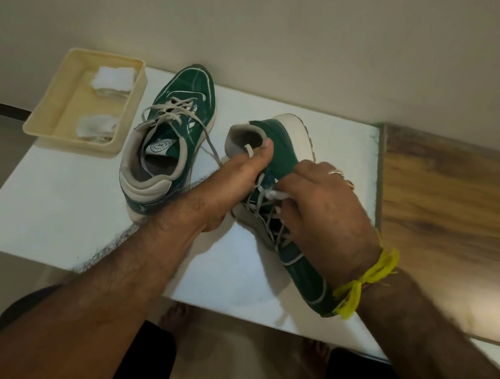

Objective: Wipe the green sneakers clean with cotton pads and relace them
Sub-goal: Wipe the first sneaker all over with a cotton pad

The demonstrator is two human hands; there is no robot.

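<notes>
White tabletop [75,221] fills the middle of the frame, set against a pale wall, with a wood-grain surface [458,220] butting up to it on the right. At the centre, the left hand [238,174] grips a green sneaker [283,155] at its collar, thumb hooked over the grey lining and the fingers wrapped beneath. This shoe is tipped on its side, its white sole turned toward the upper right and its toe pointing to the lower right, under the right wrist. The right hand [320,206] presses down on the laced area, fingers curled and pinching a white cotton pad [277,194] against the grey laces [264,204]. A ring sits on one finger of that hand, and a yellow thread [368,281] is tied round the wrist.

Just left of the hands, the second green sneaker [167,144] stands upright on the tabletop, heel toward the viewer, its loose laces trailing to the right. In the upper left, a cream plastic tray [69,110] overhangs the tabletop edge and holds used cotton pads [114,81] in two clumps. Bare feet show on the floor at the bottom.
</notes>
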